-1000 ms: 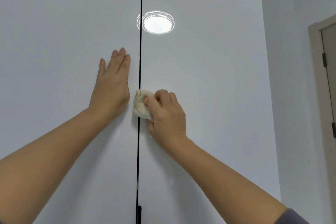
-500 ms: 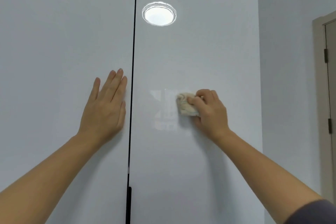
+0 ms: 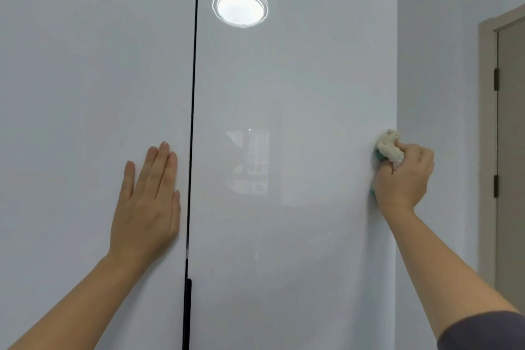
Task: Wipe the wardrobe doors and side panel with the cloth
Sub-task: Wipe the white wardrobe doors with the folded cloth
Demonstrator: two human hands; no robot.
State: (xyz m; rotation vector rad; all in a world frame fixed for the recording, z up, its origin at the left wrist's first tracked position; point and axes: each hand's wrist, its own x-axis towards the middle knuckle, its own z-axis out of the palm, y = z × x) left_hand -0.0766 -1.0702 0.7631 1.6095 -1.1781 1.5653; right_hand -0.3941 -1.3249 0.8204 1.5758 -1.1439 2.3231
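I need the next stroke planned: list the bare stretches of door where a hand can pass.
Widest free: the right door between the seam and the cloth, below the lamp reflection. Also the left door above the left hand. Crowded: the right edge, where the right hand grips the cloth.

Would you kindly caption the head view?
Right hand presses crumpled cream cloth on glossy white wardrobe door; left hand flat.

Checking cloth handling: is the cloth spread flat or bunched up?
Bunched: the right hand grips the cloth in a crumpled wad.

Cloth (image 3: 389, 148) at right door's (image 3: 298, 122) right edge.
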